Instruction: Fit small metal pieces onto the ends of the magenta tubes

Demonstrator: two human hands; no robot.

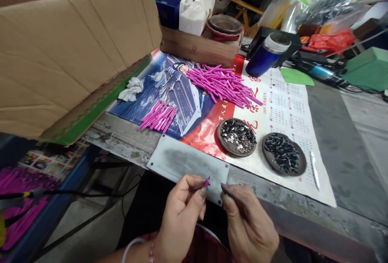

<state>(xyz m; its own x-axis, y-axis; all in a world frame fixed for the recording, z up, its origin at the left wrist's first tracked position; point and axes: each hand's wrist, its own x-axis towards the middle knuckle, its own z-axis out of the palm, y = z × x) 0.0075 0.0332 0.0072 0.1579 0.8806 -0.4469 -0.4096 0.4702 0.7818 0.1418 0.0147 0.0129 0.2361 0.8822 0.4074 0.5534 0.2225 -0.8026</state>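
Observation:
Above the table's front edge, my left hand [187, 210] pinches a thin pink stick [207, 183] with a small dark point sticking out of its end. Most of that stick is hidden by the fingers. Just to the right, my right hand [247, 214] has thumb and forefinger pressed together, and whatever they hold, if anything, is too small or hidden to name. Behind both hands lies a grey metal plate [182, 158] screwed to the table. A round dish [222, 144] holds small washers and black bits; a second dish [301, 166] holds black pointed pins.
A large pile of pink sticks [221, 81] and a smaller bunch [159, 115] lie on a calendar sheet [291, 133]. A white pen [314, 170] is at right, a blue tumbler [265, 55] behind. A cardboard box [75, 45] stands left, above more pink sticks [27, 210].

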